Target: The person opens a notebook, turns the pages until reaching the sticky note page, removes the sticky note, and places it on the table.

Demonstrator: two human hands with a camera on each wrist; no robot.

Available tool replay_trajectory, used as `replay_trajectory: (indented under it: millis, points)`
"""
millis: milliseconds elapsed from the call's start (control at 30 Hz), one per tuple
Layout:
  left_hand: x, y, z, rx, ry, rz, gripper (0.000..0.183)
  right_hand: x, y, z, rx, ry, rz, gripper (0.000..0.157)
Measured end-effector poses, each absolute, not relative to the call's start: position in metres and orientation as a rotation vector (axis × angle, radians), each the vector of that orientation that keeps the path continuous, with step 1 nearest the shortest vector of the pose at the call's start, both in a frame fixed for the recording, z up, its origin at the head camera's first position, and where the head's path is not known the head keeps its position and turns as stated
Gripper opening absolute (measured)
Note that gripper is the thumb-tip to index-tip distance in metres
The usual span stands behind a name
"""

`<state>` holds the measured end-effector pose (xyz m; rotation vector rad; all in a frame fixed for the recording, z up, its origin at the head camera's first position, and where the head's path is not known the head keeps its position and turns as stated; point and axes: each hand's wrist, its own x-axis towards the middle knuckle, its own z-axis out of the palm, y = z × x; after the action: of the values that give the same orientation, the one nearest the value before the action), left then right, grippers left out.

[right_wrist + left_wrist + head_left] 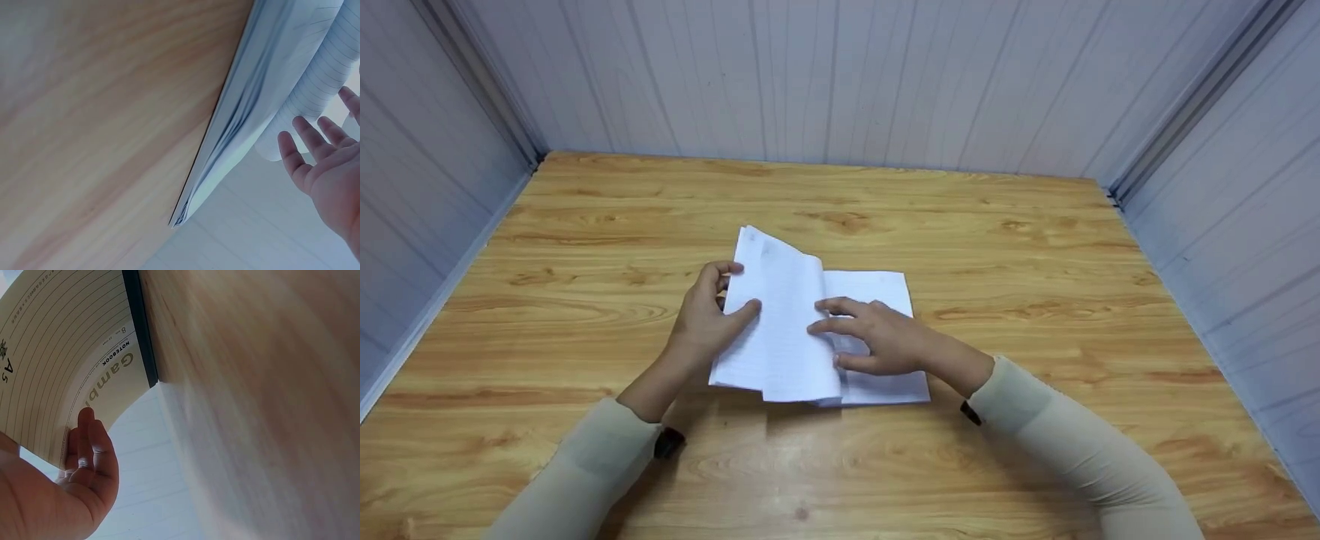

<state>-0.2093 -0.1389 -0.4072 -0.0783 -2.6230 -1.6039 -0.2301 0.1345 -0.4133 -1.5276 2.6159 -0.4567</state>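
An opened notebook (877, 283) with white lined pages lies at the middle of the table. My left hand (706, 319) holds its raised left side, thumb on the page and fingers behind the cover. In the left wrist view that tan cover (67, 343) bows outward; it carries the words "NOTEBOOK" and "A5" and has a dark spine strip (140, 326). A curved page (795, 330) bends over from the right half toward the left. Against its rounded edge lie the spread, extended fingers of my right hand (885, 337).
The wooden table (585, 225) runs back to a pale panelled wall (810, 82), with similar walls at left and right. A black band (669, 442) shows at the left cuff and another dark piece (970, 413) at the right cuff.
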Motion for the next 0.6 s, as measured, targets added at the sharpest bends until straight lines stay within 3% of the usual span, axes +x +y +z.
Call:
replay_trajectory:
  millis: [400, 600]
  points:
    - [-0.2087, -0.1387, -0.4071, -0.061, -2.609, -1.624, 0.043, -0.2302, 0.1353, -0.4149, -1.579, 2.612, -0.416, 0.047]
    - [-0.2095, -0.1396, -0.4087, -0.057, -2.628, -1.6, 0.047, -0.2312, 0.1346, -0.4152, -1.602, 2.586, -0.407, 0.047]
